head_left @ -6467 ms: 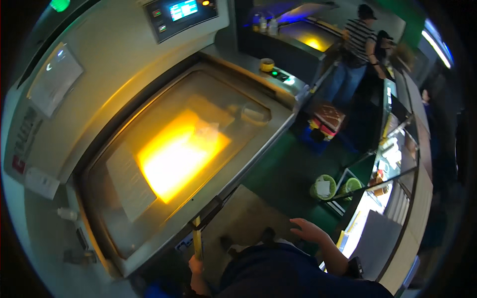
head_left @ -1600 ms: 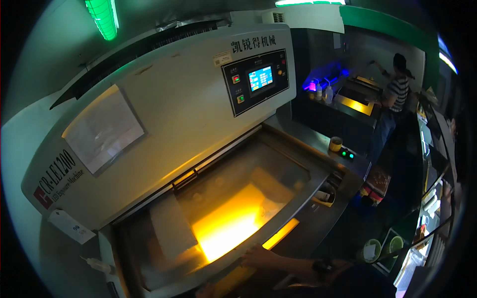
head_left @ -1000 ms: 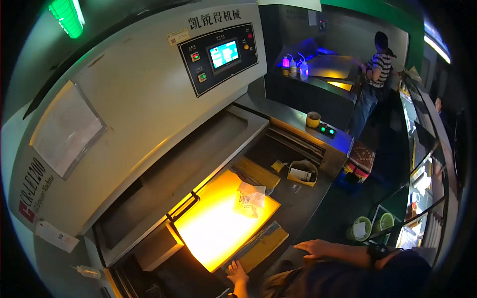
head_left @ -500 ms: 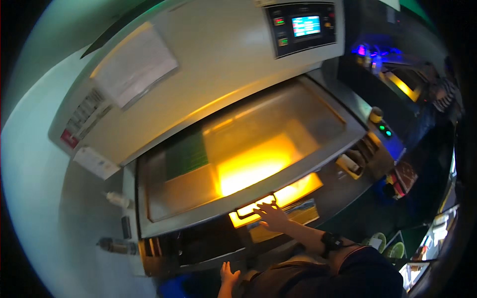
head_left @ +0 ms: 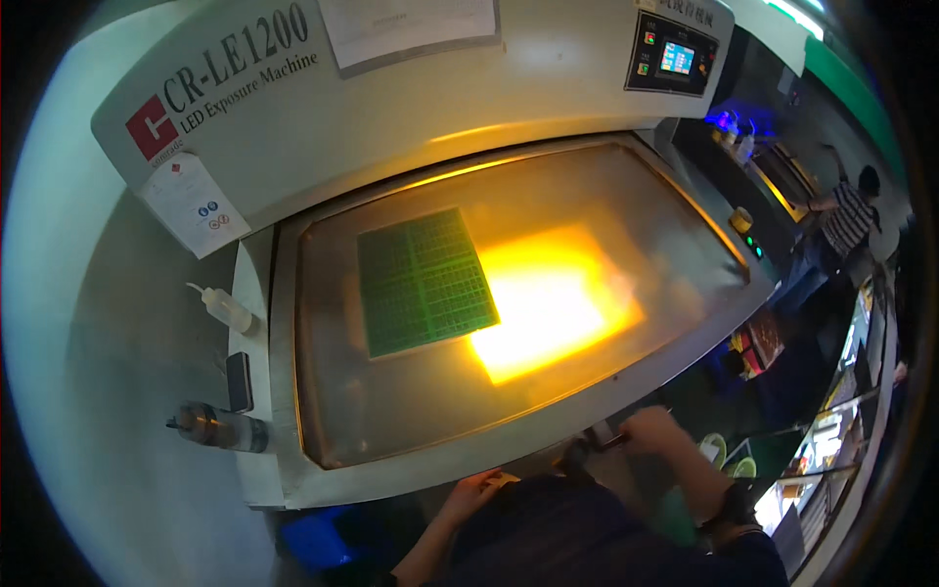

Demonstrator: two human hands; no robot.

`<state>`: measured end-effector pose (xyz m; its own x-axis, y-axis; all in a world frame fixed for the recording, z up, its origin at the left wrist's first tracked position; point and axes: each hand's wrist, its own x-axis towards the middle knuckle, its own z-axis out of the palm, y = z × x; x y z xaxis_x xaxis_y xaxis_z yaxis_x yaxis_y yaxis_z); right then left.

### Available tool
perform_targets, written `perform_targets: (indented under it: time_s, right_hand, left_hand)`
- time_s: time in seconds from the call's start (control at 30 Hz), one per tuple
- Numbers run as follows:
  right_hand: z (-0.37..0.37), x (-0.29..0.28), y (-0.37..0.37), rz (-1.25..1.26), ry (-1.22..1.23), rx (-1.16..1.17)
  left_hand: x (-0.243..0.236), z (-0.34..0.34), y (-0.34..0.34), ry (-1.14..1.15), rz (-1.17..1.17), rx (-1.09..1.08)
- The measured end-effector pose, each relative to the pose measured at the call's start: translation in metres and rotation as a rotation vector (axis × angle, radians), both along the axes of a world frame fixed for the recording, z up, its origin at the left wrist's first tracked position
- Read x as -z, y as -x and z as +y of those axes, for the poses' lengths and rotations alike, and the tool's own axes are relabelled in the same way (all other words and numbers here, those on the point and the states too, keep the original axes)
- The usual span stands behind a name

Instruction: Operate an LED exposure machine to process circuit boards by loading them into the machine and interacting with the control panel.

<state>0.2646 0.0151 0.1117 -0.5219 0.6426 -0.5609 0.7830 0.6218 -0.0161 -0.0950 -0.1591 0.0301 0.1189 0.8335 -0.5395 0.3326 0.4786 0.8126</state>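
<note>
A wide tray with a clear, film-like cover [head_left: 391, 421] reaches out of the machine toward me. Under the cover lies a green circuit-board panel [head_left: 425, 284] with a grid of small patterns, left of a bright yellow glow. My right hand [head_left: 653, 430] is closed at a dark handle [head_left: 606, 434] on the tray's front edge, its fingers partly hidden. By the front edge, further left, is my left hand [head_left: 472, 496]; its fingers are bent beside a small yellow patch, and their grip is unclear.
The big pale exposure machine [head_left: 411, 108] stands behind the tray, with a control screen [head_left: 677, 59] at upper right. On the left ledge are a squeeze bottle [head_left: 227, 309], a phone-like dark object [head_left: 239, 382] and a capped bottle [head_left: 220, 428]. Another person [head_left: 849, 223] works far right.
The tray has slid out toward me, bringing the green panel fully into view. My right hand has come back with the handle, and my left hand has risen to the front edge.
</note>
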Motion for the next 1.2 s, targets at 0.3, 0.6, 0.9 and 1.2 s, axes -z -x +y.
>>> perform_targets:
  time_s: [0.3, 0.6, 0.9, 1.2]
  right_hand:
    - [0.017, -0.234, 0.019, 0.155, -0.413, 0.010]
    - [0.059, -0.280, 0.019, 0.789, -0.888, -0.328]
    - [0.128, -0.317, 0.038, 1.074, -1.334, -0.533]
    - [0.148, -0.382, 0.064, 0.776, -1.600, -0.528]
  left_hand:
    - [-0.043, 0.063, 0.068, -0.038, -0.654, -0.679]
    - [0.013, 0.177, 0.144, -0.151, 0.239, -0.807]
    - [-0.007, 0.187, 0.223, 0.282, 0.838, -0.572]
    - [0.064, 0.117, 0.320, -0.060, 0.556, -0.825]
